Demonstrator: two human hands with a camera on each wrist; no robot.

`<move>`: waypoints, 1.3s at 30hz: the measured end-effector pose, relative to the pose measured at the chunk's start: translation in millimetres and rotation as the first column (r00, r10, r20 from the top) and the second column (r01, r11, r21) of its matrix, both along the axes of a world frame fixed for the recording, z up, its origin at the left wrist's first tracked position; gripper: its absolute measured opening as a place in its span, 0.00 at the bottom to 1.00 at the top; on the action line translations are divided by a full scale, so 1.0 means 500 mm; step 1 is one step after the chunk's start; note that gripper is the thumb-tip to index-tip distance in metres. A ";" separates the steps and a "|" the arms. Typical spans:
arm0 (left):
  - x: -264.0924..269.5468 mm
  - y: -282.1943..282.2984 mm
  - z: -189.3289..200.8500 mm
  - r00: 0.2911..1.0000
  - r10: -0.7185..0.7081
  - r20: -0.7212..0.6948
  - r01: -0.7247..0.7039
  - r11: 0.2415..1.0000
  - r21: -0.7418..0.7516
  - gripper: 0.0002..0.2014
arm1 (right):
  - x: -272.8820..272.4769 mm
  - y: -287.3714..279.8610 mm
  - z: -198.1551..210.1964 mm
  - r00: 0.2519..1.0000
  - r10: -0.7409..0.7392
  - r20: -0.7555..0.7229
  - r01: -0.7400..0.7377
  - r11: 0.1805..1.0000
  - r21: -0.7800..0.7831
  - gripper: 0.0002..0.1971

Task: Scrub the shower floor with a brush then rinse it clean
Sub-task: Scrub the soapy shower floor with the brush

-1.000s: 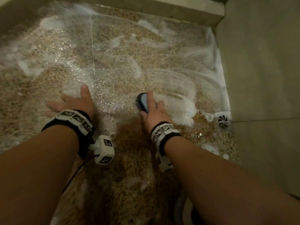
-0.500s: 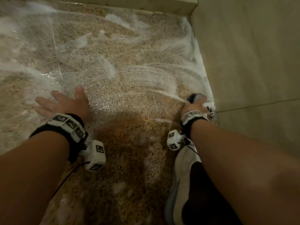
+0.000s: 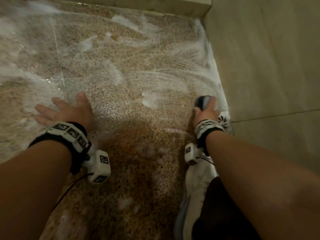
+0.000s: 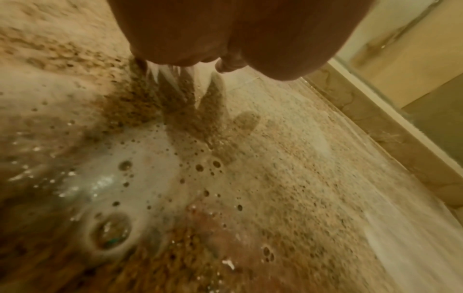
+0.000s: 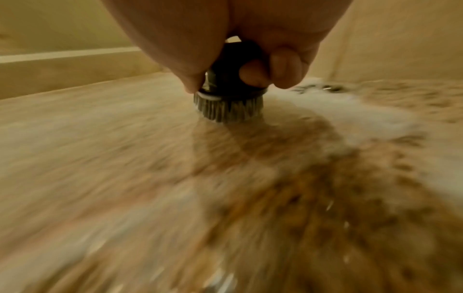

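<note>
The speckled brown shower floor (image 3: 138,70) is wet and streaked with white foam (image 3: 199,78). My right hand (image 3: 207,112) grips a dark round scrub brush (image 3: 202,101) at the floor's right side, close to the wall. In the right wrist view the brush (image 5: 229,99) stands bristles down on the floor (image 5: 150,158), with my fingers (image 5: 253,74) curled round its black top. My left hand (image 3: 64,111) lies flat on the wet floor at the left, fingers spread. The left wrist view shows only the heel of that hand (image 4: 225,35) above the foamy floor (image 4: 275,178).
A round metal drain (image 3: 224,121) sits by the right wall (image 3: 268,66), just beside my right hand. A raised beige curb (image 3: 138,6) borders the far side. My white and black shoe (image 3: 199,196) stands on the floor under my right forearm.
My right hand has swept the brush from the middle of the floor to the right, next to the drain, then slightly forward. The left hand has stayed flat in place.
</note>
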State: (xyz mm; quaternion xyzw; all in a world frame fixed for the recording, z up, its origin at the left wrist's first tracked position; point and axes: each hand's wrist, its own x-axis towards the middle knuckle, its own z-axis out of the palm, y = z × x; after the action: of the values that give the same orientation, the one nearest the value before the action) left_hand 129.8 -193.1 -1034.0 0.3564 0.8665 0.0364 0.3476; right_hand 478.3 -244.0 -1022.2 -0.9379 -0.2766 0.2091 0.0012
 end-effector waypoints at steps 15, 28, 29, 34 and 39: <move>-0.193 -0.024 0.016 0.990 0.132 -0.051 -0.134 0.990 -0.050 0.48 | -0.491 0.180 0.004 0.658 0.695 -0.289 -0.680 0.714 0.169 0.39; -0.429 -0.219 0.065 0.887 0.460 -0.034 -0.460 0.875 -0.150 0.43 | -0.822 0.131 -0.022 0.064 0.966 -0.251 -0.971 0.119 0.209 0.37; -0.439 -0.235 0.066 0.887 0.459 -0.041 -0.459 0.872 -0.171 0.43 | -0.820 0.165 -0.021 0.151 0.959 -0.241 -0.960 0.201 0.198 0.37; -0.462 -0.291 0.076 0.867 0.489 -0.093 -0.497 0.840 -0.217 0.37 | -0.840 0.216 -0.007 0.296 0.940 -0.170 -0.928 0.325 0.182 0.38; -0.453 -0.269 0.065 0.863 0.489 -0.127 -0.502 0.806 -0.314 0.39 | -0.876 0.015 -0.016 -0.324 0.928 -0.184 -0.935 -0.286 0.208 0.41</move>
State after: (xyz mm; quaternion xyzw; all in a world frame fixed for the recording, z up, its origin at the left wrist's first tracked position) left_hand -96.9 -327.5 -1001.7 0.0539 0.9293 -0.0301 0.3641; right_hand 40.5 -236.5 -1030.1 -0.2940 -0.9097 0.2570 -0.1411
